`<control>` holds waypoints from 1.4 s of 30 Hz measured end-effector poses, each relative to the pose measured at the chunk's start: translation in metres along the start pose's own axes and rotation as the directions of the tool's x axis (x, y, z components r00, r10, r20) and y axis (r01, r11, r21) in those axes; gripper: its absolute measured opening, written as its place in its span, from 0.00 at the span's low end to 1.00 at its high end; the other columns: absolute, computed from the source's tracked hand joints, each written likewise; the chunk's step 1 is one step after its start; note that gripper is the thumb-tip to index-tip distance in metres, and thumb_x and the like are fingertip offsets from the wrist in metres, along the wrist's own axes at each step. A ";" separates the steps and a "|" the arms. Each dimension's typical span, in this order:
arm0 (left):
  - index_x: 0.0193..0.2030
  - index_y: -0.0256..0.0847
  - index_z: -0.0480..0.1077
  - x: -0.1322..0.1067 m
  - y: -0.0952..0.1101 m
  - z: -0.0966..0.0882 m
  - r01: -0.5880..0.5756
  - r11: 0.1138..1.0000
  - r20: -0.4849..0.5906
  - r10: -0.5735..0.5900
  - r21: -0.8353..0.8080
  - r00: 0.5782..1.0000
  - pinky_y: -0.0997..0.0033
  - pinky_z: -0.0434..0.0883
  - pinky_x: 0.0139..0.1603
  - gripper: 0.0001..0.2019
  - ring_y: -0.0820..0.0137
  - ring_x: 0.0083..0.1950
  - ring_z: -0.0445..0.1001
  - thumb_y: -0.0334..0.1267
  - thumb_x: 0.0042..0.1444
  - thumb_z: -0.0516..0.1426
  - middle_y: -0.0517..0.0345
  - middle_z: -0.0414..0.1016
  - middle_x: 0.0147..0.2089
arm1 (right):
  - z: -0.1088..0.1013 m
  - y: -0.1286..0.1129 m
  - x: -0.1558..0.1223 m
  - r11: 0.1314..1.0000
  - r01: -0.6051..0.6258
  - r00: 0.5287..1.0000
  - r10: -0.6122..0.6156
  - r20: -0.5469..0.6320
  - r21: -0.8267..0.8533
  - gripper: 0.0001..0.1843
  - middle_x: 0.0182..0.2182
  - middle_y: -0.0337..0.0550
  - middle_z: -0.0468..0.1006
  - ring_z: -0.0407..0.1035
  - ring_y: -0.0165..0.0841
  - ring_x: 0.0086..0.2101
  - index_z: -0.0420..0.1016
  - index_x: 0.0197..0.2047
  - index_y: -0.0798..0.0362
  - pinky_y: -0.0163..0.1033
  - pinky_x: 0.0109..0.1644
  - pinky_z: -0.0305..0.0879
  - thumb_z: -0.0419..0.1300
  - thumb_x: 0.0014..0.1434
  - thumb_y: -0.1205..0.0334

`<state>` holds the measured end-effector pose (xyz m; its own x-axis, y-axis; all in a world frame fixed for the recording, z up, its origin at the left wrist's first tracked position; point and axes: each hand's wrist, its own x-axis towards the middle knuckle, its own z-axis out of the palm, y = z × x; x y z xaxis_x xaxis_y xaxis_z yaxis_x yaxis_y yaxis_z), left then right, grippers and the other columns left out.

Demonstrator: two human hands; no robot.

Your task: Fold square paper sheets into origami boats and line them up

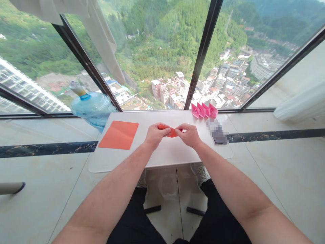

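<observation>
A small folded piece of orange paper [173, 133] is pinched between my two hands over the middle of the white table. My left hand [156, 134] grips its left end, thumb on the near side. At the right end, the thumb and fingers of my right hand [189, 134] are closed on the same paper. Both hands cover much of it, so its full folded shape is hidden. To the left of my hands lies a flat stack or sheet of orange paper [118, 135].
Several pink folded paper pieces [204, 110] stand in a row at the table's [162, 159] back right. A phone-like dark object [220, 138], partly blurred out, lies at the right edge. Beyond the left corner is a large blue water bottle [92, 107]; windows rise behind the table.
</observation>
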<state>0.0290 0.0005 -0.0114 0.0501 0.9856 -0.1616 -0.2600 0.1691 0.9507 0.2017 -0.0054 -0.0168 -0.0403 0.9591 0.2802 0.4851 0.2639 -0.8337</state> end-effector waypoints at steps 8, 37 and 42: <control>0.28 0.34 0.77 0.000 -0.004 0.003 0.014 0.999 0.039 -0.013 -0.031 0.999 0.55 0.78 0.48 0.15 0.65 0.33 0.79 0.37 0.34 0.74 0.55 0.78 0.27 | 0.001 -0.001 0.000 0.943 0.258 0.966 -0.258 0.030 -0.208 0.07 0.27 0.39 0.79 0.69 0.32 0.30 0.77 0.27 0.51 0.38 0.39 0.62 0.63 0.57 0.67; 0.30 0.37 0.73 -0.001 -0.003 0.002 0.040 0.970 0.039 -0.031 -0.239 0.999 0.60 0.76 0.49 0.15 0.67 0.39 0.79 0.39 0.40 0.72 0.53 0.80 0.33 | 0.003 -0.007 -0.002 0.990 0.115 0.993 -0.114 0.010 -0.083 0.07 0.27 0.39 0.78 0.69 0.30 0.28 0.77 0.27 0.51 0.36 0.36 0.65 0.62 0.56 0.63; 0.29 0.37 0.72 -0.002 0.001 0.001 0.059 0.967 0.052 -0.048 -0.249 0.998 0.63 0.76 0.44 0.12 0.67 0.39 0.78 0.41 0.44 0.69 0.54 0.80 0.34 | 0.003 -0.006 -0.001 0.995 0.091 0.996 -0.090 0.016 -0.039 0.07 0.26 0.38 0.78 0.69 0.30 0.28 0.76 0.26 0.51 0.36 0.35 0.65 0.62 0.55 0.63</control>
<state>0.0299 -0.0015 -0.0093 0.1123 0.9748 -0.1929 -0.4884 0.2232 0.8436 0.1960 -0.0076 -0.0135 -0.0980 0.9328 0.3467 0.5134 0.3458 -0.7854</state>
